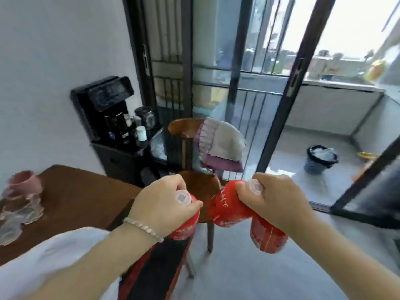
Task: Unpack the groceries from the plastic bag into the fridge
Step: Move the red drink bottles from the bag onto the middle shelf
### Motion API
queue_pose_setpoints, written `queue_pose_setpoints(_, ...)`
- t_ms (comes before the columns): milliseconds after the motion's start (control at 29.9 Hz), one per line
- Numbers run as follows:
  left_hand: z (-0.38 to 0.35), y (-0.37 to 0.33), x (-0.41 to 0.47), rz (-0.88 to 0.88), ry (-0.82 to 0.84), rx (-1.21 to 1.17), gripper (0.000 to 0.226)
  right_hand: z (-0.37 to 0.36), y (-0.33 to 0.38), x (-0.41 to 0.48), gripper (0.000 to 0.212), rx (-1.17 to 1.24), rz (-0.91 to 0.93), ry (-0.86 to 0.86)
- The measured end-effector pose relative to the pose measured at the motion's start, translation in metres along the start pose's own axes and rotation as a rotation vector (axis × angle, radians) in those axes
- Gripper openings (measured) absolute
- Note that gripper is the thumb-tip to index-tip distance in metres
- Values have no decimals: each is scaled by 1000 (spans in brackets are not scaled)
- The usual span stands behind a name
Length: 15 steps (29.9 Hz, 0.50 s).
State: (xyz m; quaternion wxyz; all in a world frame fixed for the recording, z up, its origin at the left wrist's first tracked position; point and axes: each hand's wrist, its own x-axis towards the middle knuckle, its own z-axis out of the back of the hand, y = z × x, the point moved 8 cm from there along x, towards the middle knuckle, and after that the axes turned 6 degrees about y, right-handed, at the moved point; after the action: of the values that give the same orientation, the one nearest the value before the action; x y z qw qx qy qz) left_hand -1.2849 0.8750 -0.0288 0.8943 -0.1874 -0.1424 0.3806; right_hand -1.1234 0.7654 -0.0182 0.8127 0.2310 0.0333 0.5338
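Left hand (pixel 164 204): fingers (pixel 175 180) clenched round left red bottle (pixel 186 229) at its capped top. Right hand (pixel 277 204): fingers grasping right red bottle (pixel 226 207) likewise. Wooden chair (pixel 184 126) beyond.

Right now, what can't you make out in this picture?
Head view:
- Fridge: nowhere in frame.
- Left red container: label covered by the left hand.
- Right red container: print blurred; the right hand hides whether it holds one or two.
- Pink item on the table: too blurred to identify.

White characters on the red bottle (pixel 225 207) blur beyond reading.
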Motion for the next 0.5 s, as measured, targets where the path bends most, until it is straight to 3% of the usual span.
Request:
queue_pose_setpoints(234,-142,-268,73,-320,249,-158,33,147,-256,-97,48,-176,-328,-170)
queue_pose_setpoints(501,-259,-546,112,-642,370,-121,31,301,-451,-210,44,-292,-723,-298)
